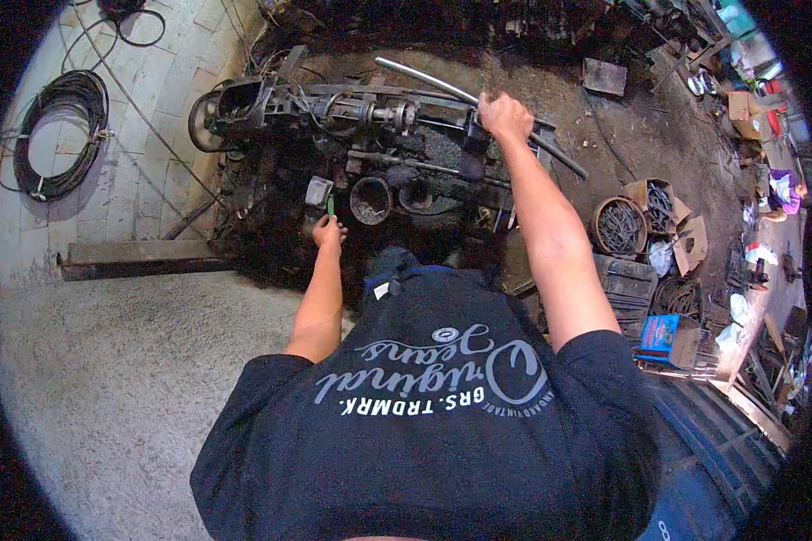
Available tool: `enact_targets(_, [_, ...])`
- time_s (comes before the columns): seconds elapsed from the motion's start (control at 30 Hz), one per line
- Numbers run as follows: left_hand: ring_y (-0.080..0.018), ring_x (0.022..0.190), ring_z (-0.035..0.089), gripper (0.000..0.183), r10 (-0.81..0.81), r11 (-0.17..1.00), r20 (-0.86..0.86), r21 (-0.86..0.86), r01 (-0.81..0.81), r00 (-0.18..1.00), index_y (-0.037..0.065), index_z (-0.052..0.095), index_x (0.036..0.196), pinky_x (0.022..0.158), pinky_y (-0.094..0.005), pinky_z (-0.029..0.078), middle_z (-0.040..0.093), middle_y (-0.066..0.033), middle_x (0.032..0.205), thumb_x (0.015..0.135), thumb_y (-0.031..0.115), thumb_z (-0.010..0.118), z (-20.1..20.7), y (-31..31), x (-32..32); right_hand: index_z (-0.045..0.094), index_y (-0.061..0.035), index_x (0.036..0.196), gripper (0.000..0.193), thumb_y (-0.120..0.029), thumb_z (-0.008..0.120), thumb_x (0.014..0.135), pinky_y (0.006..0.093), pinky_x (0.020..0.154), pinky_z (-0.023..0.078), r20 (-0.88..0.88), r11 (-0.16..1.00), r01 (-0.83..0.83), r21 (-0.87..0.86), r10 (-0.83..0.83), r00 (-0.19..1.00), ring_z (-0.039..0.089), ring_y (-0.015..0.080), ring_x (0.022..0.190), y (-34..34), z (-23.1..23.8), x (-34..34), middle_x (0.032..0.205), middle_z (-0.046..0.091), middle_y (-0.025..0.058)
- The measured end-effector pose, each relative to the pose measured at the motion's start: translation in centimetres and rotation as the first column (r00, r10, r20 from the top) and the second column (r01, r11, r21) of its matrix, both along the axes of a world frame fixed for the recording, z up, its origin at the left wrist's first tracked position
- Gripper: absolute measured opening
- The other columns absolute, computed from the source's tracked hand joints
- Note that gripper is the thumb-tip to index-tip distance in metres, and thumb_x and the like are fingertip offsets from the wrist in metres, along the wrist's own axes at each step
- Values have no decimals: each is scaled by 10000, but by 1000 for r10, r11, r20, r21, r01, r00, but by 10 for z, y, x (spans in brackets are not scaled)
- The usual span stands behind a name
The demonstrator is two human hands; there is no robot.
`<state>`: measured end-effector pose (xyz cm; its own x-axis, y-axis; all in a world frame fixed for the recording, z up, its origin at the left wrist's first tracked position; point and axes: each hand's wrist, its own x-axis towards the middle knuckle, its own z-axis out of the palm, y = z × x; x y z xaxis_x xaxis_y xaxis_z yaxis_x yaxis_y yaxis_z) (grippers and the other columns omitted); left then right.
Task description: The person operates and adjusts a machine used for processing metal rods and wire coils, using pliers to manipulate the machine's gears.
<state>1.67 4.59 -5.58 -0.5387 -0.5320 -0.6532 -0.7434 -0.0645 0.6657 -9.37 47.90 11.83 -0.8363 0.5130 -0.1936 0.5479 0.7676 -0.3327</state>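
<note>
While my right hand (505, 117) grips the metal rod (424, 78), I should steady my left hand (330, 231), pinching the green handle (331, 206)

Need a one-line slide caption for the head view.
Right hand around a long metal bar at a dark machine, left hand holding a small green object.
</note>
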Motion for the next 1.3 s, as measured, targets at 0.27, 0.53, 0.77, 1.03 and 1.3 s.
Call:
enact_targets(0.27, [-169,584,631,288,-11,999,44,-35,12,999,57,605,1173,476,-325,482,657,-58,786,912,178,602,-11,-7,-2,663,-33,1083,676,-619,441,829,441,932,453,35,994,105,-42,-103,994,604,345,1086,21,-6,13,1115,642,220])
enact_targets(0.53, [-185,641,683,209,-116,988,291,-63,140,949,22,664,1013,471,-340,479,697,-72,831,881,179,623,-33,-35,-9,656,-35,1096,680,-623,448,825,439,932,453,31,993,114,-33,-113,993,602,346,1087,28,-15,15,1129,640,206])
enact_targets(0.77, [-260,746,686,274,-359,867,360,-213,451,861,33,676,1053,628,-392,522,701,-112,868,882,245,640,-77,-45,10,640,-55,1136,656,-600,421,844,456,942,447,97,991,132,30,-135,986,593,365,1092,26,-11,13,1133,635,213])
enact_targets(1.03, [-349,1065,598,446,-417,690,536,-339,639,734,84,587,1247,910,-461,480,609,-179,1191,898,362,593,-106,-29,-3,631,-144,1179,585,-581,413,857,484,914,461,42,987,134,88,-138,989,604,382,1056,21,-17,9,1108,640,214])
enact_targets(1.3, [-357,1081,594,512,-511,509,714,-196,838,478,89,636,1136,903,-477,481,621,-173,1173,813,485,643,-50,-32,-9,635,-135,1165,502,-493,444,870,468,871,480,-95,983,168,76,-160,983,616,383,1017,16,-15,19,1047,657,216])
